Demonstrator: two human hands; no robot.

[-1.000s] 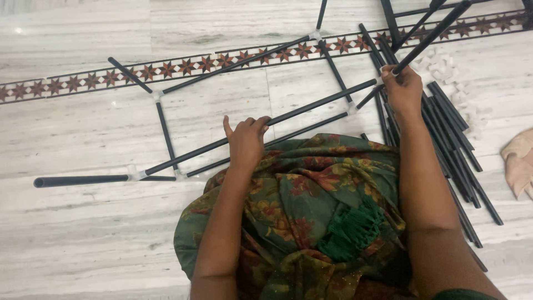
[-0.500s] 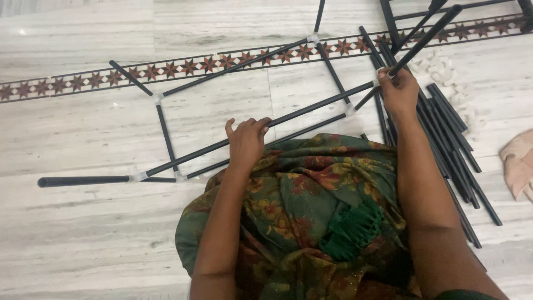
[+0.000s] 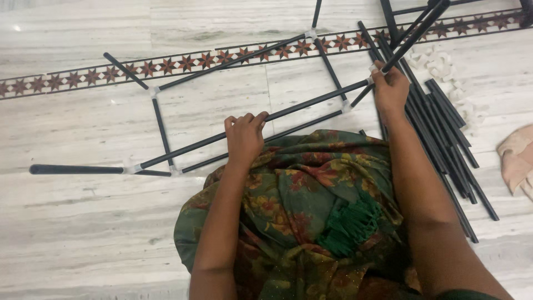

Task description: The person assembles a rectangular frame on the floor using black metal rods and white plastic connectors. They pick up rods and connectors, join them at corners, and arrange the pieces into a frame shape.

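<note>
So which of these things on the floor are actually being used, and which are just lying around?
In use: left hand and right hand gripping the long black rod of the half-built black rod frame.

Lying about: pile of loose black rods; small white connector pieces; beige cloth.

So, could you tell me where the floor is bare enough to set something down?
Bare marble lies left of the draped lap, below the long black rod. Right of the right hand it is crowded with loose rods and white connectors.

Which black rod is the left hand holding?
The long slanted rod of the frame; the left hand grips its middle. The loose rods lie untouched.
</note>
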